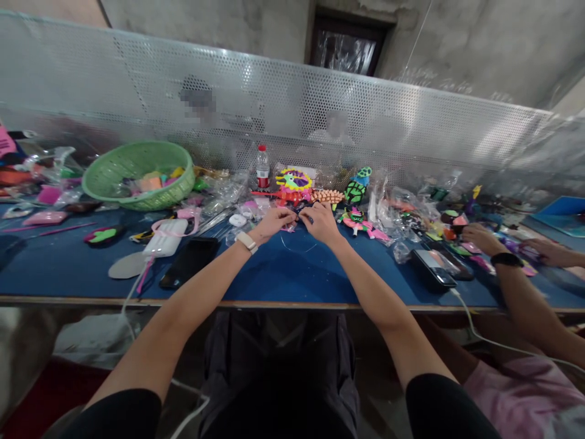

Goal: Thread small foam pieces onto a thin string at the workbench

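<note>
Both arms stretch out from 6 o'clock over the blue table. Left hand and right hand meet just past table centre, fingertips nearly touching. Between them is a small dark-and-pink craft piece, pinched from both sides; left fingers curl onto it from 9 o'clock, right from 3 o'clock. Piece is too small and too covered to tell its long axis or which way it points. Left wrist carries a pale band.

At 9 o'clock of the left forearm: a black phone lying flat, a white power bank just beside it, cable running off the near edge.

At 3 o'clock: another phone, and a co-worker's hands, one wrist with a black watch.

Just beyond the hands at 12 o'clock: a colourful foam sun figure, an orange toy creature lying left-right, and a clear bottle with red cap and label, upright; its writing is unreadable. At 10 o'clock a green basket is tilted toward the camera, scraps inside. Perforated metal screen stands behind.
</note>
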The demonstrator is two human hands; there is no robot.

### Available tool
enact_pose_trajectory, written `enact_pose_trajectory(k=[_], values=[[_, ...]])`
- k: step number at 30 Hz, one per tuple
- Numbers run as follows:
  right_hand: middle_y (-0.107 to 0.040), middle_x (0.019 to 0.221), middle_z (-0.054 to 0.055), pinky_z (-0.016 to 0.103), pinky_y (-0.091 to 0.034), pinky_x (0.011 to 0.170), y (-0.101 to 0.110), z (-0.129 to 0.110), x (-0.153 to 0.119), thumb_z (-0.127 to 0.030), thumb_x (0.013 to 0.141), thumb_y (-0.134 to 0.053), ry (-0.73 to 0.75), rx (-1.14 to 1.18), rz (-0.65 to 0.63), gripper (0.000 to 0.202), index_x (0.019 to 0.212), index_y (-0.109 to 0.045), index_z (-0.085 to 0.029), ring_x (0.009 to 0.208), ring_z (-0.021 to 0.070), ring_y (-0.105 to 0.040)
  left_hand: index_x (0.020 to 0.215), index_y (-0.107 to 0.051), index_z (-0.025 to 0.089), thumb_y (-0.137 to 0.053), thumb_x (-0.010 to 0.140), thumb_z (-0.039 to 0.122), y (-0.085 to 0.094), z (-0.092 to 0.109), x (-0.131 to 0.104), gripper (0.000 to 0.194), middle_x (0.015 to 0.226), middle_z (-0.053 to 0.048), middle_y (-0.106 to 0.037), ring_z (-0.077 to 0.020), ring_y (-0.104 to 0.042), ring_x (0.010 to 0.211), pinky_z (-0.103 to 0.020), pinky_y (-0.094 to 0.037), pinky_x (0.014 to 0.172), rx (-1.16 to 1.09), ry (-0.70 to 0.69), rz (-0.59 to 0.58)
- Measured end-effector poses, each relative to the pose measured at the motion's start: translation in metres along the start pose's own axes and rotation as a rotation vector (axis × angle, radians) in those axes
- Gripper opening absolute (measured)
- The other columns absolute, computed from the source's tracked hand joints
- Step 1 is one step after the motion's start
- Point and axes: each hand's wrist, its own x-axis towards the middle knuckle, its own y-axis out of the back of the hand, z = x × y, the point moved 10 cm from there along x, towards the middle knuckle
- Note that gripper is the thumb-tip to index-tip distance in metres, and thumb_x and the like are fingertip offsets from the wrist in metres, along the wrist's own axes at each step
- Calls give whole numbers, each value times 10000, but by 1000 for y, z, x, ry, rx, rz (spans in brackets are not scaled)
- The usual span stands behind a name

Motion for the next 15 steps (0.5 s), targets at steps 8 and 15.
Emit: enact_pose_trajectory(k=[8, 15], values=[[-806, 974, 107, 452, -391, 998, -15, 11, -1, -271, 1090, -603, -62, -7, -39, 200, 1107, -801, -250, 963, 292, -659, 1069, -825, 177, -602, 1047, 197, -11, 33, -15, 225, 1006, -122, -821, -269, -755, 953, -395, -574, 919, 730, -235, 51], [-810, 995, 87, 430, -412, 1015, -21, 7, 0, -221, 1074, -635, -97, 30, -78, 178, 1098, -807, -255, 996, 280, -691, 1056, -817, 149, -644, 1014, 113, -20, 46, -20, 181, 990, -146, -803, -303, -743, 1051, -408, -582, 948, 1055, -306, 23]])
